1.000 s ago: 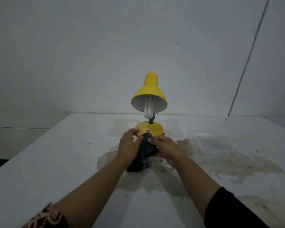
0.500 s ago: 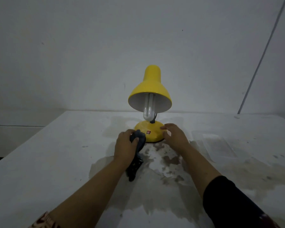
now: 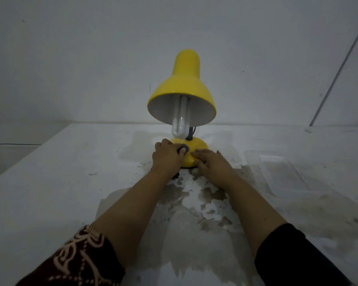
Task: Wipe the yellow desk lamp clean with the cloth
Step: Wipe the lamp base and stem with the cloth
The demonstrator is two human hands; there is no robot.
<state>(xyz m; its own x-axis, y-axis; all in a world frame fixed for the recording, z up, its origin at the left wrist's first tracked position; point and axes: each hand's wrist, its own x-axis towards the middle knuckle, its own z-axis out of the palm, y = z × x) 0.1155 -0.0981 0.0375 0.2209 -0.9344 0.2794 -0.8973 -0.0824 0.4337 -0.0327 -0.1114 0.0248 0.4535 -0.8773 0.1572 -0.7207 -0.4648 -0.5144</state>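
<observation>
The yellow desk lamp (image 3: 183,87) stands upright at the middle of the white table (image 3: 50,182), its shade tilted toward me with a white tube bulb showing. My left hand (image 3: 166,158) is closed around a dark cloth (image 3: 183,149) and presses it on the left side of the lamp's round base (image 3: 196,144). Most of the cloth is hidden under that hand. My right hand (image 3: 212,165) lies flat with fingers spread on the base's front right side, holding nothing.
The tabletop carries grey-brown stains in front of the lamp and to the right. A clear plastic tray (image 3: 285,172) lies at right. A thin cable (image 3: 337,73) runs up the white wall at far right. The table's left edge drops away.
Both hands have moved forward to the lamp. The right hand let go of the cloth and settled on the base; the left hand carried the cloth onto the base. The view moved closer.
</observation>
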